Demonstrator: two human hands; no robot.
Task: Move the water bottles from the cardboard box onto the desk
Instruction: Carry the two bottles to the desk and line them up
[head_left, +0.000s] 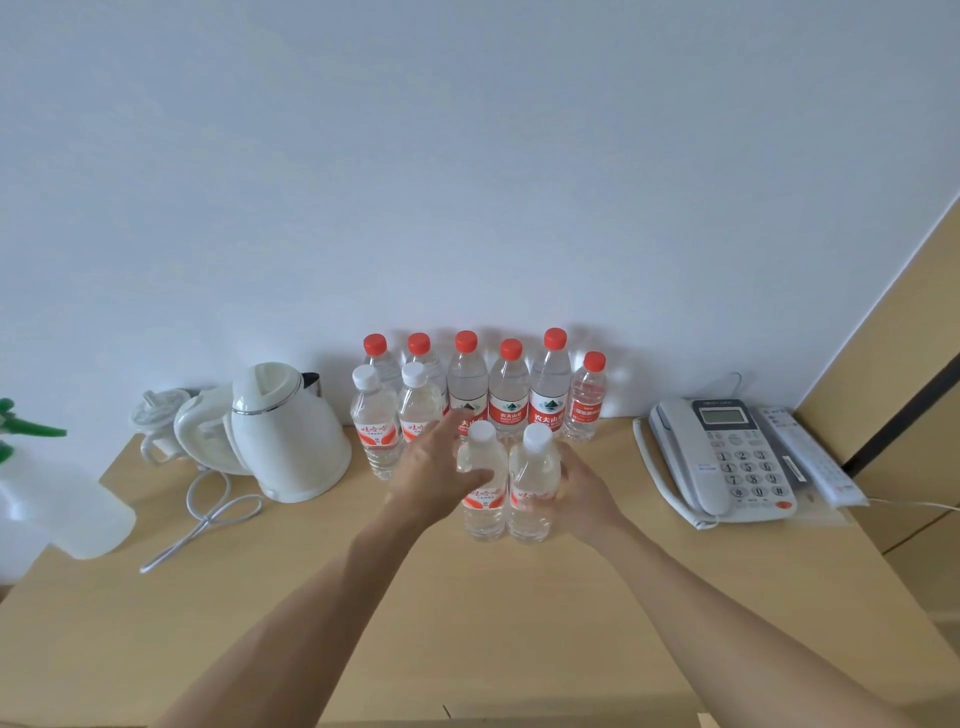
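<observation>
We judged two bottles were just being set down on the desk (467, 623): our left hand (434, 475) gripped the left white-capped bottle (483, 483), our right hand (582, 493) held the right white-capped bottle (535, 480). Next we needed to let go and fetch more; the box was out of view. The red-capped bottles (509, 395) behind read 农夫山.
</observation>
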